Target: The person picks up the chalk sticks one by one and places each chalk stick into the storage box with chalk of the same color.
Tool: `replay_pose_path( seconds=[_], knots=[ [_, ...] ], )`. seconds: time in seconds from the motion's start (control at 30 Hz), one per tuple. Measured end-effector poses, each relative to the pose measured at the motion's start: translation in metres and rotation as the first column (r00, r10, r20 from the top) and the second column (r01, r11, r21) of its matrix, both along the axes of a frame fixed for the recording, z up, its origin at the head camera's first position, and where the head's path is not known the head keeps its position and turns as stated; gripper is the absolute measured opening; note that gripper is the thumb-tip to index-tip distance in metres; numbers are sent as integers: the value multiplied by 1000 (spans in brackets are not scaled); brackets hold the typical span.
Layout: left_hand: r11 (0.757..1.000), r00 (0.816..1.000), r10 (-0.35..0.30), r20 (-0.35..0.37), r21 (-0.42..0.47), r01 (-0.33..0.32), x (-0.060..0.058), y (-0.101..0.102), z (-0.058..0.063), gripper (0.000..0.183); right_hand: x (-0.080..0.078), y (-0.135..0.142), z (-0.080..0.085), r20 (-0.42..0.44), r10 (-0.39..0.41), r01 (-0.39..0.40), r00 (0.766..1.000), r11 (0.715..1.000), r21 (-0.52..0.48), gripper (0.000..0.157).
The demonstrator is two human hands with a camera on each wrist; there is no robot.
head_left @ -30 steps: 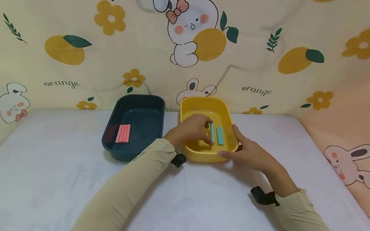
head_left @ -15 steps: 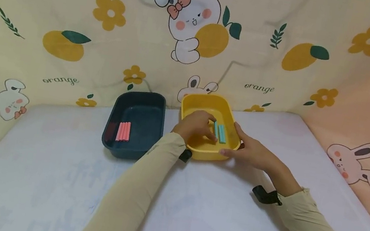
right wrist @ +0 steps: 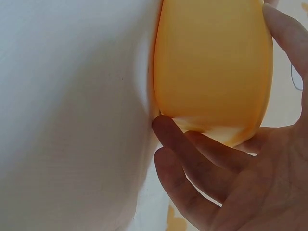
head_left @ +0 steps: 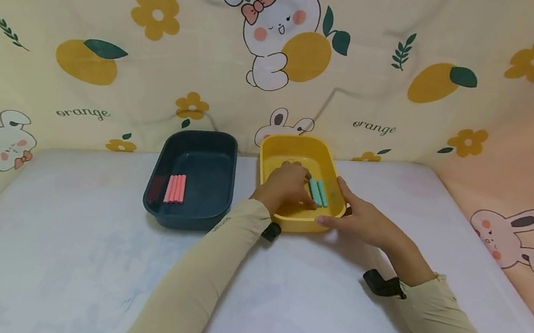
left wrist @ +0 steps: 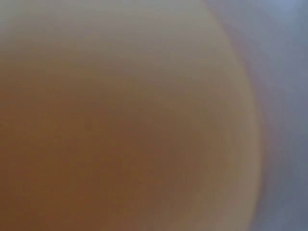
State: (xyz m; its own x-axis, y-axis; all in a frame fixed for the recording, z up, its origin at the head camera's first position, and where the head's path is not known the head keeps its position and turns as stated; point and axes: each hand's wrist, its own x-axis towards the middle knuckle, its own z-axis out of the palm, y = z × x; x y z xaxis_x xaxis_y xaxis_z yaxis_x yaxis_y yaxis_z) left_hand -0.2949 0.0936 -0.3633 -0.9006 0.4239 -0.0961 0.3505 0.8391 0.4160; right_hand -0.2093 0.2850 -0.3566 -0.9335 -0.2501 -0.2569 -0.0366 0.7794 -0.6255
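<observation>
My left hand (head_left: 288,184) reaches into the yellow box (head_left: 302,144). Between its thumb and fingertips it pinches a light blue-green chalk stick (head_left: 313,192) by the ends. Right beside that lies more blue-green chalk (head_left: 322,193) on the box floor. My right hand (head_left: 360,219) grips the same box at its near right corner, thumb on the near side and fingers along the right wall. The right wrist view shows fingers (right wrist: 175,144) bent against the outside of the yellow box (right wrist: 214,62). Only a blurred, brownish surface fills most of the left wrist view.
Left of the yellow box stands a dark blue box (head_left: 205,142) holding several pink chalk sticks (head_left: 175,189) in a row. Both boxes stand on a white-covered table (head_left: 72,240), close to a printed cloth backdrop (head_left: 166,75) with rabbits and oranges.
My left hand has shifted slightly right inside the yellow box, moving the pinched chalk stick toward the other chalk. My right hand keeps its hold on the corner.
</observation>
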Motion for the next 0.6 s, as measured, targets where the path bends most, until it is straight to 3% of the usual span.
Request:
replay_pose_path(
  seconds=[0.17,0.6],
  knots=[
    [1000,1000,-1,17,-1,1,1,-2,1,55,-1,-1,1,-1,-4,4,1000,1000,24,116],
    [997,999,-44,4,-65,44,1,1,-3,69,-1,0,1,13,-13,13,1000,1000,27,116]
  ],
)
